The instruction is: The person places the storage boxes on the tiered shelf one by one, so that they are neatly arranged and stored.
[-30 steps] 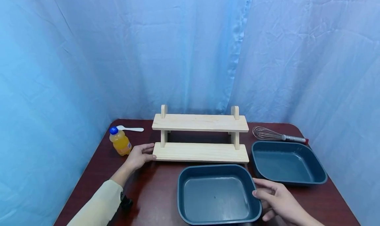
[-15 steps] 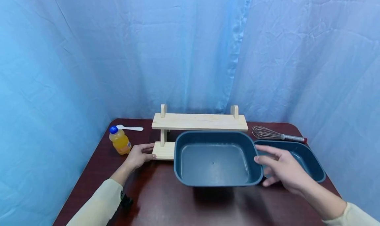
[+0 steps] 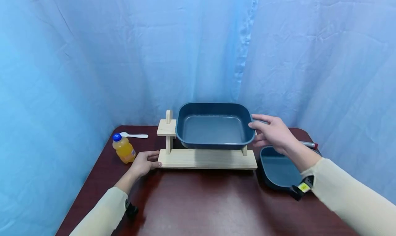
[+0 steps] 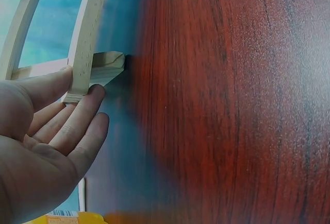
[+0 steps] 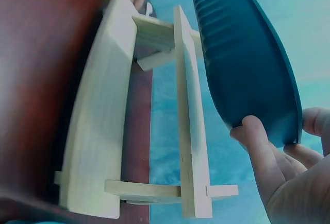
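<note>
A two-tier wooden display rack [image 3: 207,160] stands on the table. My left hand [image 3: 143,164] grips the left end of its lower board, the thumb on one face and fingers at the other in the left wrist view. My right hand [image 3: 272,132] holds a dark blue rectangular plastic basin [image 3: 215,127] by its right side, thumb at the rim and fingers underneath. In the right wrist view the basin [image 5: 247,59] is tilted and apart from the upper board [image 5: 191,121]. From the head it hides most of that board.
A second blue basin [image 3: 278,167] sits on the right, partly behind my right forearm. Behind it shows a whisk's handle [image 3: 309,145]. An orange drink bottle [image 3: 124,150] and a white plastic spoon [image 3: 136,136] are at the left. Blue curtains [image 3: 148,57] surround the table.
My right hand has lifted the basin from the table in front of the rack and carried it up and back to the upper board. My left hand has stayed on the rack.
</note>
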{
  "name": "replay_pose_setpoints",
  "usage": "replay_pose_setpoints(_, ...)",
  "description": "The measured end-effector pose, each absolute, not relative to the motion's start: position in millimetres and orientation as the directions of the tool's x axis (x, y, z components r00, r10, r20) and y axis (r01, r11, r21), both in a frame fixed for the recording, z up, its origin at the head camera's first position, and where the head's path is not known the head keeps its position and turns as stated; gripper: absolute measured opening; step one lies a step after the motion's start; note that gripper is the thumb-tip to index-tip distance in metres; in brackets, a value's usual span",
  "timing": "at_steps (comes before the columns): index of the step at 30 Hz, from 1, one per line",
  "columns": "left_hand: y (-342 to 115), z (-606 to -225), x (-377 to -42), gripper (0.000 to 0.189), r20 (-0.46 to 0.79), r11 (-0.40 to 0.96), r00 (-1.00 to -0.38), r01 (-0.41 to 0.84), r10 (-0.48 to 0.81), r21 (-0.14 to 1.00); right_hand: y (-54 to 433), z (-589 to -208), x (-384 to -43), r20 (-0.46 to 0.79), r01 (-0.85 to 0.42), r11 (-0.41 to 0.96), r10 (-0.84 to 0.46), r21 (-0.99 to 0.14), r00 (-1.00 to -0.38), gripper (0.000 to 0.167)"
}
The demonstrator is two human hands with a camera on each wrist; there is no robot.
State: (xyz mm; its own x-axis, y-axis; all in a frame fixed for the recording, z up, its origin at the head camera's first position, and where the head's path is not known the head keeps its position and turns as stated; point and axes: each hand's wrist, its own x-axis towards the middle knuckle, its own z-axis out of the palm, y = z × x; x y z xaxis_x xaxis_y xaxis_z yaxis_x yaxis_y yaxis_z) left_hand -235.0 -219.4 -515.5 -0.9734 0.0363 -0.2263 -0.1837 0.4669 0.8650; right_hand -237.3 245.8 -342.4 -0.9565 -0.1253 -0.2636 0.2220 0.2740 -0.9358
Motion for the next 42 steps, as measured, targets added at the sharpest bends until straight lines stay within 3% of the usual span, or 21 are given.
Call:
replay_pose_setpoints(8,-217.9,-518.6,-235.6,0.056,-0.232,0.431,-0.972,-0.190,0.047,0.882,230.0,-356.5,-282.3,-0.266,0.229,0.260,-0.117,-0.938,-0.957,0.067)
replay_pose_setpoints(17,-216.3,-518.9,-236.7,0.058,-0.241,0.421,-0.970,-0.202,0.041,0.884,224.5,-369.8,-305.2,-0.280,0.244,0.251,-0.118,-0.937,-0.953,0.066)
replay_pose_setpoints(42,-214.0,-518.6,-237.2,0.059,-0.254,0.392,-0.966,-0.215,0.050,0.895,223.9,-381.5,-313.0,-0.268,0.217,0.333,-0.114,-0.918,-0.957,0.067)
